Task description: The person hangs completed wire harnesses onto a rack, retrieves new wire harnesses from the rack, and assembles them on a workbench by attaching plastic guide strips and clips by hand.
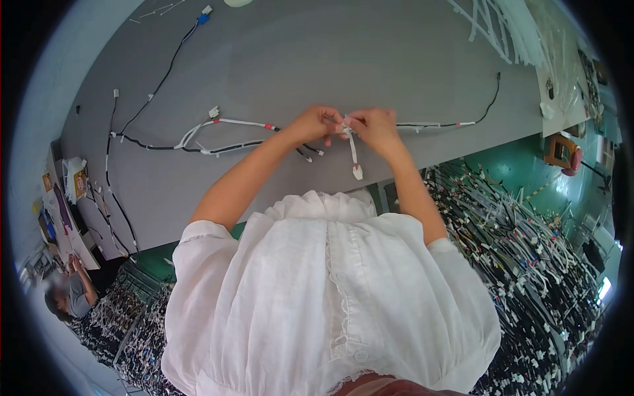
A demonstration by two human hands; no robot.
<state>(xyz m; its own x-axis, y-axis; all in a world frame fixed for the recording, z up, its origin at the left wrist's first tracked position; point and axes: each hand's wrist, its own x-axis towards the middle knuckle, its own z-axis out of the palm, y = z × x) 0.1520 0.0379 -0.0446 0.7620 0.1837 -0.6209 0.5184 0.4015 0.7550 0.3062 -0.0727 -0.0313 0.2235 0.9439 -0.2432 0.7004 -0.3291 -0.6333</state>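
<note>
A wire harness (162, 148) with black and white wrapped branches lies across the grey table (409, 59). My left hand (322, 125) and my right hand (375, 129) meet over its middle part, and the fingers of both are pinched closed on it. Something small and whitish shows between the fingertips, too small to make out. Below them a short white branch ends in a white connector (357, 172), pointing toward me. Close to my left wrist are black branch ends with small white plugs (319, 153). Past my right hand another branch with a red mark (461, 124) runs off to the right.
A blue connector (203, 19) ends a branch at upper left. White strips (505, 33) lie at the upper right. Piled harnesses (515, 264) fill the space below the table's right edge. At far left another person (72, 294) sits by more harnesses. A brown stool (561, 150) stands right.
</note>
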